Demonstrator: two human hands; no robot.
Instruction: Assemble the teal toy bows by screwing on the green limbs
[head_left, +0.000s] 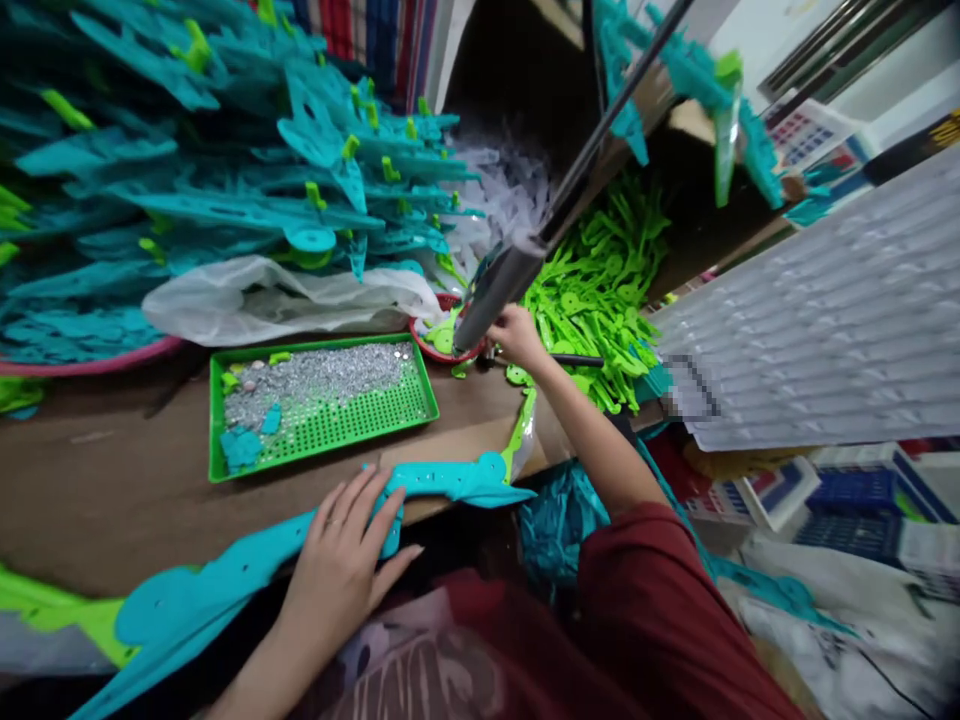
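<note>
My left hand (pixel 345 555) lies flat with fingers spread on a long teal plastic part (pixel 225 575) that hangs over the near edge of the brown table (pixel 112 480). My right hand (pixel 516 336) reaches forward to the lower end of a slanted metal tool (pixel 499 285); its fingers are curled near a black rod (pixel 574 360), and what they hold is too small to make out. A red bowl (pixel 431 348) with green pieces sits just left of that hand.
A green perforated tray (pixel 322 400) holds several tiny silver pieces and a few teal bits. A big heap of teal parts (pixel 187 170) fills the upper left, above a clear plastic bag (pixel 277 300). Bright green parts (pixel 600 290) are piled behind the tool. White ribbed sheets (pixel 825 320) lie right.
</note>
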